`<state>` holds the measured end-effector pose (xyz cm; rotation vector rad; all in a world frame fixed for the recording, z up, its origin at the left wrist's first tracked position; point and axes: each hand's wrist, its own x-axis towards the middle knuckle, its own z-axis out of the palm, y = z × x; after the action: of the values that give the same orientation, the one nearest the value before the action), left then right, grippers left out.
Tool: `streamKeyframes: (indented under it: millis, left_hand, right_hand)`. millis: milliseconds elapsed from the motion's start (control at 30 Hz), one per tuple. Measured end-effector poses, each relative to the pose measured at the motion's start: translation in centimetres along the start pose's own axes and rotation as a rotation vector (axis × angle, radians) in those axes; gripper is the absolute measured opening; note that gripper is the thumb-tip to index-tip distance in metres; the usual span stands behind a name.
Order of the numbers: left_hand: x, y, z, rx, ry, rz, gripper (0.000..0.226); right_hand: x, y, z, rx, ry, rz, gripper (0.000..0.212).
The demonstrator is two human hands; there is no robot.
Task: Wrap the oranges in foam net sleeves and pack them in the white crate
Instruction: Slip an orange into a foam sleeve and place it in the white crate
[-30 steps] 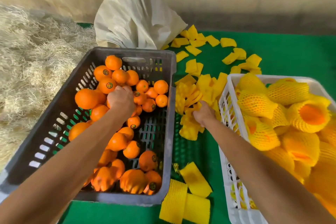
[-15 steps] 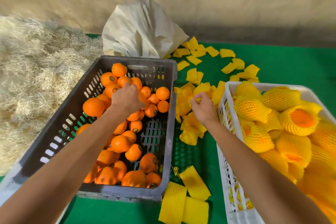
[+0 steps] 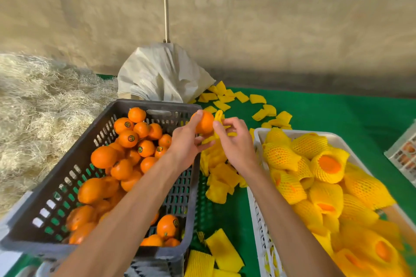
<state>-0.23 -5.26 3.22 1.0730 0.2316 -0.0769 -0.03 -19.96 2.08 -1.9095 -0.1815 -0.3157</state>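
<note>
One orange (image 3: 204,122) is up in the left hand (image 3: 185,141), gripped by thumb and fingers above the gap between the grey crate (image 3: 144,105) and the white crate (image 3: 261,135). The right hand (image 3: 235,141) pinches a yellow foam sleeve (image 3: 218,119) just beside the fruit, touching it. Step in hand, as I judge it: sleeving this orange. Next move calls for opening the sleeve mouth and pushing the fruit in, then setting it among the wrapped oranges (image 3: 326,164) in the white crate. Loose sleeves (image 3: 221,175) lie on the green bench (image 3: 337,114). Several unwrapped oranges carry small round dark stickers (image 3: 131,138); the print is too small to read.
</note>
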Motion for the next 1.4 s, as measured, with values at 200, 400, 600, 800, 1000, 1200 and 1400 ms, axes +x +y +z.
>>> streamKeyframes:
  millis: [200,400,600,800,1000,1200,1400]
  left_hand:
    - [0.0,-1.9,-0.2,-0.121,-0.120,-0.095,0.056]
    - [-0.5,-2.9,-0.7,-0.135,-0.096,-0.077,0.052]
    - [-0.9,-2.8,-0.8,-0.143,-0.132,-0.022,0.058]
    - [-1.0,-3.7,-0.7,-0.054,-0.118,0.070,0.059]
    - [-1.6,-3.7,-0.4,-0.013,-0.119,0.078,0.051]
    - [-1.7,-2.9,-0.5,0.034,-0.096,0.102,0.063]
    - [-1.9,-3.6,0.4,0.147,-0.029,0.154,0.073]
  right_hand:
    - [-1.5,0.8,-1.2,-0.052,-0.088,-0.033,0.009]
    - [-2.5,0.7,-0.7,-0.123,0.117,-0.098,0.021]
    - [-2.4,0.6,-1.2,-0.271,0.123,-0.314,0.014]
    - [-2.5,0.0,-1.3,-0.500,0.072,-0.207,0.018]
    - [-2.3,-0.4,-2.1,-0.487,-0.040,-0.021,0.015]
    - [-1.8,-0.4,-3.6,-0.904,-0.054,-0.044,0.060]
    - [-0.3,-0.5,-4.0,-1.134,-0.140,-0.074,0.092]
